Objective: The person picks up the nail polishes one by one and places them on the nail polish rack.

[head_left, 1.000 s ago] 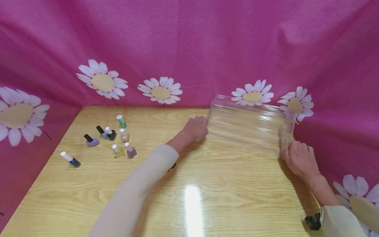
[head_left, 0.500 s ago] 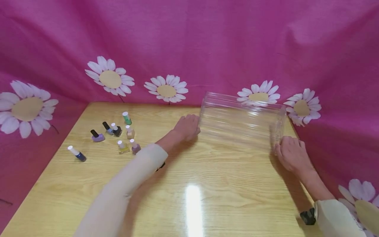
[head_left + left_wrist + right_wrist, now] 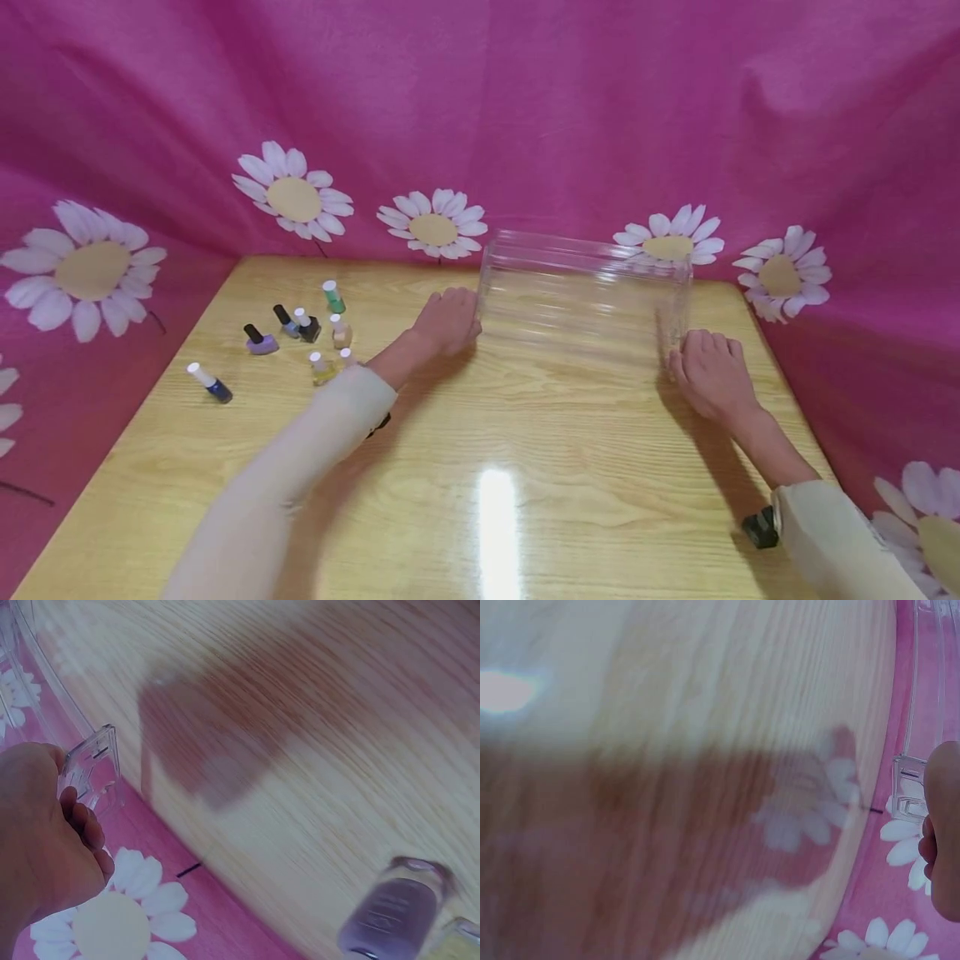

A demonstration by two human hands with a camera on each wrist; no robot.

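Note:
A clear plastic tiered rack (image 3: 577, 300) stands at the back of the wooden table in the head view. My left hand (image 3: 448, 321) grips its left end, fingers curled round the edge. At the right end my right hand (image 3: 714, 372) grips the lower front corner. In the left wrist view, the hand (image 3: 45, 832) has the clear end panel (image 3: 94, 765) between thumb and curled fingers. The right wrist view shows only part of the hand (image 3: 945, 832) at the other clear panel (image 3: 909, 787).
Several nail polish bottles stand or lie at the left, among them a purple one (image 3: 262, 344), a green one (image 3: 334, 298) and a dark blue one (image 3: 217, 389). My left sleeve partly covers a mauve bottle (image 3: 394, 919). A pink daisy-print cloth (image 3: 525, 108) hangs behind the table (image 3: 585, 467).
Both hands have moved left along the table with the rack between them. The head view has turned slightly left. The nail polish bottles have kept their arrangement.

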